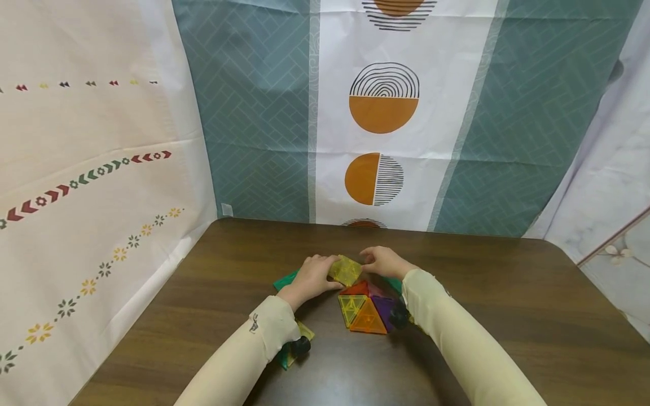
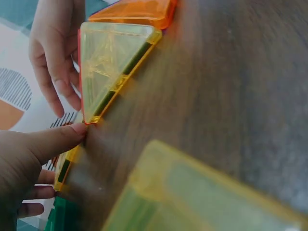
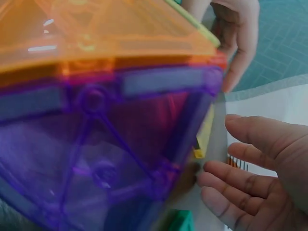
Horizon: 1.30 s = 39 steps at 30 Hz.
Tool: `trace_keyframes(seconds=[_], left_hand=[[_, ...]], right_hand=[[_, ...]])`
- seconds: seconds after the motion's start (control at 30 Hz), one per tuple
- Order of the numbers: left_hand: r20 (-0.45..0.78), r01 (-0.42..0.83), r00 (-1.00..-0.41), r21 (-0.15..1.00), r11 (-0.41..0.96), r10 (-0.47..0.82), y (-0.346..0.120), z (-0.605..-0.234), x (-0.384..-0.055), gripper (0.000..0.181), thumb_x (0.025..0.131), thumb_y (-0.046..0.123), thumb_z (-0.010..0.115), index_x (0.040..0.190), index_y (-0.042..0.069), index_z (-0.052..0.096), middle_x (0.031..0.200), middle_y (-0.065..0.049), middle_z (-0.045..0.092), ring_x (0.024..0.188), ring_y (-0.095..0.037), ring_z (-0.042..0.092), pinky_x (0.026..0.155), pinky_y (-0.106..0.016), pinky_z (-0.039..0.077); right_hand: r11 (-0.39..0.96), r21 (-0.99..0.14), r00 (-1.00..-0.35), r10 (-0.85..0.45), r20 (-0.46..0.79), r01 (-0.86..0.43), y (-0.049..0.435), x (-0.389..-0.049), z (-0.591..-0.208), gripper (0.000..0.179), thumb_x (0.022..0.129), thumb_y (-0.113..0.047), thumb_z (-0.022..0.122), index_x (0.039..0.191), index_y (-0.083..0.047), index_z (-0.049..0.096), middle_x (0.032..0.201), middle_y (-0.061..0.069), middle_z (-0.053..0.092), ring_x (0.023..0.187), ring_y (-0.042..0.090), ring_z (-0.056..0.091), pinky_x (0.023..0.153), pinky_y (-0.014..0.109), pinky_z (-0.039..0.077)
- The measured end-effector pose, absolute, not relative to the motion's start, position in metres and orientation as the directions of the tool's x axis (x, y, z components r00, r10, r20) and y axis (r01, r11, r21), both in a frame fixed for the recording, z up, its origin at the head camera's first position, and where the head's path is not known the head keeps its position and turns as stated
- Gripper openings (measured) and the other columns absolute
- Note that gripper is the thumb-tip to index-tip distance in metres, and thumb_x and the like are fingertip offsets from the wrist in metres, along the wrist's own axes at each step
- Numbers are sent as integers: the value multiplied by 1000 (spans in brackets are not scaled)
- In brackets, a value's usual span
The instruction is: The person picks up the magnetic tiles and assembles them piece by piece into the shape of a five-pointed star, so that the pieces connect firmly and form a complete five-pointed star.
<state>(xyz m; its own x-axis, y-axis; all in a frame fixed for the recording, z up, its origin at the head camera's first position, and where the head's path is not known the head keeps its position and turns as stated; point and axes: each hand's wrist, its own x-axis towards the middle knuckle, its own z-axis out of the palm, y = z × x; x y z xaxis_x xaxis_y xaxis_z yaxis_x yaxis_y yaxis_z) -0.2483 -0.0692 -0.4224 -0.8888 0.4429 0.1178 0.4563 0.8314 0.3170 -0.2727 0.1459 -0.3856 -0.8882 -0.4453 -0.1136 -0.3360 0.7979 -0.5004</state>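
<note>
Near the middle of the table, my left hand (image 1: 316,276) pinches a translucent yellow square magnetic tile (image 1: 345,270) between thumb and fingers. The tile stands tilted just behind a low pyramid of triangular magnetic tiles (image 1: 368,317), coloured orange, yellow, red, pink and purple. My right hand (image 1: 385,263) is at the tile's right side, fingers loosely bent and holding nothing. In the right wrist view, that hand (image 3: 255,178) shows its fingers spread beside the purple triangle (image 3: 110,159). The left wrist view shows the left thumb (image 2: 60,139) against the tile's upper edge, close to the yellow triangle (image 2: 108,67).
A green tile (image 1: 285,280) lies left of the left hand, and another green tile (image 1: 393,283) lies behind the pyramid. Yellow (image 1: 305,331) and green tiles (image 1: 282,357) are partly hidden under the left wrist. A patterned cloth (image 1: 254,141) hangs along the table's back edge.
</note>
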Motion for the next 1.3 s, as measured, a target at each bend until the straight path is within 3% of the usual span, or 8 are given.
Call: trace_keyframes(seconds=[0.67, 0.97, 1.17, 1.3], left_hand=[[241, 466, -882, 329, 821, 405, -64, -428, -249, 72, 78, 47, 74, 138, 14, 50, 128, -8, 63, 117, -30, 56, 106, -46, 38], [204, 409, -912, 484, 774, 355, -63, -426, -249, 73, 79, 45, 75, 140, 15, 48, 134, -9, 58, 120, -31, 55, 106, -49, 40], [171, 362, -928, 631, 686, 332, -62, -417, -247, 72, 81, 41, 74, 142, 16, 45, 129, -12, 59, 115, -30, 59, 95, -47, 50], [186, 369, -923, 672, 642, 336, -60, -412, -246, 70, 82, 40, 74, 141, 15, 45, 127, -13, 60, 114, -30, 60, 93, -47, 51]], right_hand=[[729, -635, -914, -396, -88, -255, 132, -268, -386, 44, 94, -17, 61, 133, 2, 54, 125, 20, 63, 114, 33, 61, 96, 45, 50], [698, -675, -930, -364, -49, -238, 134, -267, -384, 38, 94, -15, 60, 127, 4, 59, 122, 21, 65, 110, 33, 62, 95, 44, 52], [669, -730, -969, -245, -38, -141, 133, -267, -380, 31, 95, -11, 55, 119, 5, 65, 116, 22, 67, 96, 32, 66, 92, 46, 53], [625, -771, -973, -230, -32, -122, 130, -267, -377, 31, 96, -9, 52, 120, 6, 64, 112, 22, 68, 89, 29, 66, 88, 43, 54]])
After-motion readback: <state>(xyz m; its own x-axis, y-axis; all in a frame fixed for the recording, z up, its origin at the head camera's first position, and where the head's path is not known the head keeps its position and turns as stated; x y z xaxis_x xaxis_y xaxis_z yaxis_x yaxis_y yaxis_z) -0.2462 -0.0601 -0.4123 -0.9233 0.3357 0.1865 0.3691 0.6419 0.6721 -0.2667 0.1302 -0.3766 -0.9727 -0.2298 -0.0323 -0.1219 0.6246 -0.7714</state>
